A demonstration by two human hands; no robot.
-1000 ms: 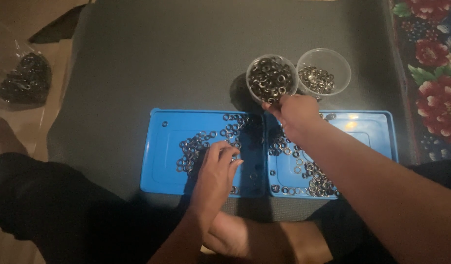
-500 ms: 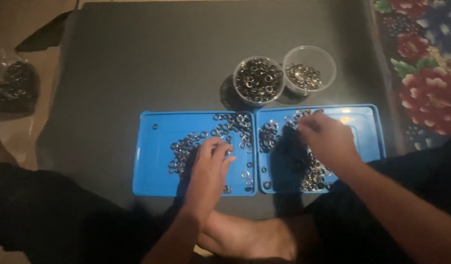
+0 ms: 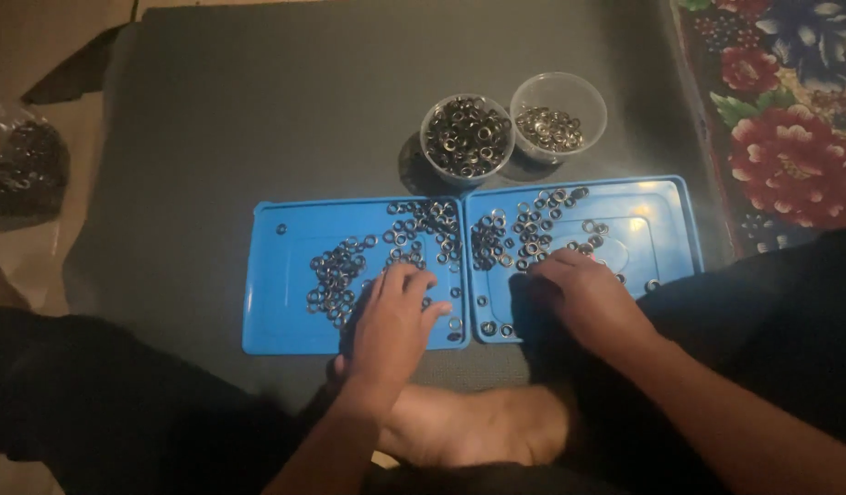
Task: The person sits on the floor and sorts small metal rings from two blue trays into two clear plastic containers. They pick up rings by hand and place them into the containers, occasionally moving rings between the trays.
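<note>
Head view: small metal rings [image 3: 423,240] lie scattered across two blue trays [image 3: 267,321]. Left hand [image 3: 392,321], fingers loosely spread, presses rings at the left tray's four o'clock. Right hand [image 3: 583,298] rests curled at the right tray's seven o'clock; whether it pinches anything, I cannot tell.

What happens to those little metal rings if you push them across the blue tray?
The small metal rings lie flat and loose, so they would probably slide and scatter rather than roll. The blue tray looks smooth, and its raised rim would likely stop them. Under the left hand, they seem light enough to shift easily.
</note>
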